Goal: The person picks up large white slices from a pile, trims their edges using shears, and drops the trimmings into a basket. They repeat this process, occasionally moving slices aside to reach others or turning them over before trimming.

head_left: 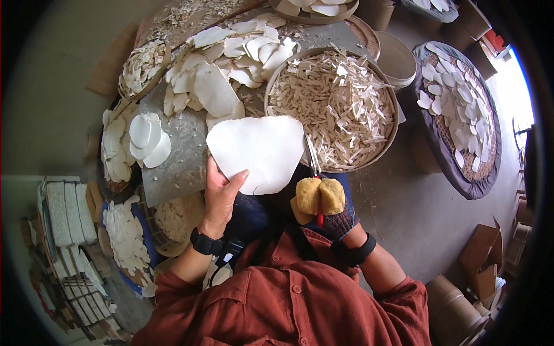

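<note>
Left hand (220, 199) pinches the thin white rounded sheet (257, 153) at its 7 o'clock edge, fingers closed on it, held above the grey desk (179, 155). Right hand (329, 210), gloved, grips red-handled scissors (314, 173) cutting at the sheet's 3 o'clock edge. Sheet looks light, stiff, brittle; round basket of trimmings (332, 106) crowds 1 o'clock, little free room.

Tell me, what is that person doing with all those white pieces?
A person in a rust-red shirt is cutting a big, flat white piece. The left hand holds it up by its edge. The right hand, in a glove with yellow padding, grips scissors at the piece's right edge. Just behind is a round basket full of thin pale trimmings, and more white pieces lie piled on the grey table.
</note>
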`<action>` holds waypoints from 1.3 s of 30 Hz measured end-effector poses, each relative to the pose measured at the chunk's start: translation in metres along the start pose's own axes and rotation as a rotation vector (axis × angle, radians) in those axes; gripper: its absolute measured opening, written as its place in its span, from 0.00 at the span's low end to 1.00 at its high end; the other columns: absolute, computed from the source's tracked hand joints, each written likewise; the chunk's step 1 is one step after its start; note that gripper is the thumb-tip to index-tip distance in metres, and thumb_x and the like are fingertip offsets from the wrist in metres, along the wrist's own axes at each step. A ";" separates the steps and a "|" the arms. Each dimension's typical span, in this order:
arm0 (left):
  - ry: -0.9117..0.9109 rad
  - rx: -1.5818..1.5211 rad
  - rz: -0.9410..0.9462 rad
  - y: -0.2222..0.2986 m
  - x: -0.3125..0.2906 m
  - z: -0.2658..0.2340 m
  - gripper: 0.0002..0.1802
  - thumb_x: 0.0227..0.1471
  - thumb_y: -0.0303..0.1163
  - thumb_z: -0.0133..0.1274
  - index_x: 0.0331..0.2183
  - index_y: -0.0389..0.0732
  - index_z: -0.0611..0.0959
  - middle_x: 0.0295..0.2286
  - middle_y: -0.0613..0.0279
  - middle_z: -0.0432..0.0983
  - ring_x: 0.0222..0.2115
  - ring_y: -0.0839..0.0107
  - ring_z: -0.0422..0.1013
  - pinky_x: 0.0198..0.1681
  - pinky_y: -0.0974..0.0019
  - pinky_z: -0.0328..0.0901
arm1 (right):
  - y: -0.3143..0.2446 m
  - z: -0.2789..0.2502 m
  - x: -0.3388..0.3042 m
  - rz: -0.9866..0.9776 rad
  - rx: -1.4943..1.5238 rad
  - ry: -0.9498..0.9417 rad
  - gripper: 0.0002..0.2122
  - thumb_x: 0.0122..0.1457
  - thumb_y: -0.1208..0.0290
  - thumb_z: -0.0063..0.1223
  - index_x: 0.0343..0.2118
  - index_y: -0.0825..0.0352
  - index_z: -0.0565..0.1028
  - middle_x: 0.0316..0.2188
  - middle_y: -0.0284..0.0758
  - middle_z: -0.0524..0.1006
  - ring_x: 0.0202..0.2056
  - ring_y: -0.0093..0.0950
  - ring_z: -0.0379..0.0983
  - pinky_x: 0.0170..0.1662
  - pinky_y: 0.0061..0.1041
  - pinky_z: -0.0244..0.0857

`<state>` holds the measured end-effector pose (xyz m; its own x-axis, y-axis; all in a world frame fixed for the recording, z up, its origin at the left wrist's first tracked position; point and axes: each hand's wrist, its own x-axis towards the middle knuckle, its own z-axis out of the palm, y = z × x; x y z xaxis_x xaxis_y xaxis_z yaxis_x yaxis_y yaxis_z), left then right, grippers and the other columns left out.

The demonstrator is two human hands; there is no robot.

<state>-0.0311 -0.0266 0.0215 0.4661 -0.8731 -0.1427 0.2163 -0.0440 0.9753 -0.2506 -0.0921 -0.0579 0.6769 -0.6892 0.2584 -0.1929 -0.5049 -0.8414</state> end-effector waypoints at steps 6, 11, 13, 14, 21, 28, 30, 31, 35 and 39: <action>-0.155 0.102 -0.028 0.013 0.002 -0.010 0.32 0.44 0.19 0.51 0.51 0.35 0.58 0.45 0.58 0.63 0.46 0.72 0.62 0.51 0.67 0.58 | 0.017 0.014 -0.011 0.237 0.595 0.040 0.13 0.50 0.72 0.51 0.40 0.66 0.70 0.37 0.39 0.73 0.41 0.37 0.68 0.42 0.31 0.62; -0.033 0.032 0.019 0.015 0.019 -0.015 0.34 0.45 0.21 0.51 0.54 0.34 0.58 0.47 0.56 0.63 0.48 0.70 0.61 0.52 0.66 0.56 | 0.006 0.007 -0.005 0.172 0.575 -0.171 0.14 0.49 0.71 0.53 0.40 0.66 0.70 0.38 0.39 0.72 0.41 0.36 0.69 0.44 0.29 0.62; 0.107 -0.048 0.087 0.011 0.028 -0.017 0.35 0.46 0.21 0.51 0.55 0.34 0.56 0.49 0.55 0.62 0.48 0.70 0.61 0.51 0.66 0.58 | 0.008 0.008 -0.007 0.135 0.408 -0.248 0.16 0.51 0.72 0.52 0.43 0.66 0.68 0.41 0.38 0.71 0.44 0.33 0.67 0.48 0.28 0.60; 0.108 -0.050 0.092 0.012 0.032 -0.018 0.35 0.46 0.21 0.51 0.55 0.34 0.56 0.49 0.55 0.62 0.48 0.70 0.61 0.51 0.66 0.58 | 0.009 0.008 -0.007 0.100 0.241 -0.320 0.18 0.52 0.72 0.50 0.47 0.65 0.66 0.44 0.37 0.70 0.47 0.31 0.66 0.52 0.28 0.57; -0.043 0.040 0.034 0.022 0.043 -0.019 0.37 0.43 0.19 0.52 0.55 0.37 0.58 0.51 0.57 0.59 0.50 0.70 0.59 0.52 0.68 0.56 | -0.007 0.000 -0.002 0.040 0.286 -0.211 0.14 0.51 0.69 0.49 0.42 0.64 0.70 0.38 0.38 0.73 0.43 0.34 0.69 0.48 0.31 0.62; -0.085 0.041 -0.011 0.014 0.048 -0.027 0.36 0.43 0.19 0.52 0.55 0.37 0.59 0.50 0.58 0.61 0.49 0.72 0.60 0.51 0.70 0.57 | -0.011 0.001 0.007 -0.058 0.119 -0.070 0.15 0.42 0.73 0.58 0.36 0.64 0.73 0.33 0.36 0.75 0.36 0.34 0.72 0.38 0.28 0.64; -0.090 0.032 -0.031 0.017 0.047 -0.025 0.36 0.42 0.19 0.52 0.55 0.36 0.59 0.49 0.58 0.61 0.49 0.72 0.60 0.52 0.70 0.57 | -0.009 -0.004 0.008 -0.033 0.077 -0.102 0.14 0.41 0.72 0.58 0.35 0.63 0.74 0.31 0.35 0.75 0.35 0.36 0.71 0.36 0.29 0.64; -0.084 0.024 -0.033 0.019 0.047 -0.023 0.36 0.42 0.19 0.52 0.55 0.36 0.59 0.49 0.58 0.62 0.48 0.72 0.60 0.52 0.69 0.57 | -0.010 -0.005 0.008 -0.016 0.080 -0.144 0.14 0.44 0.70 0.57 0.36 0.64 0.72 0.32 0.36 0.75 0.36 0.35 0.72 0.38 0.28 0.65; -0.084 0.040 -0.033 0.023 0.047 -0.024 0.36 0.42 0.19 0.52 0.55 0.36 0.60 0.49 0.57 0.62 0.48 0.72 0.61 0.52 0.69 0.57 | -0.009 -0.001 0.004 0.119 0.403 -0.206 0.15 0.49 0.69 0.53 0.40 0.67 0.69 0.34 0.37 0.74 0.38 0.33 0.71 0.41 0.27 0.65; -0.183 0.111 -0.056 0.030 0.045 -0.022 0.36 0.42 0.19 0.52 0.54 0.37 0.61 0.49 0.58 0.62 0.49 0.72 0.60 0.52 0.69 0.56 | -0.001 0.006 0.003 0.220 0.609 -0.221 0.15 0.52 0.71 0.50 0.42 0.67 0.67 0.36 0.39 0.73 0.40 0.34 0.70 0.43 0.27 0.65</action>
<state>0.0152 -0.0566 0.0401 0.2901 -0.9411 -0.1739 0.1369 -0.1391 0.9808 -0.2440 -0.0909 -0.0587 0.8095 -0.5871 0.0023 0.0477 0.0618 -0.9970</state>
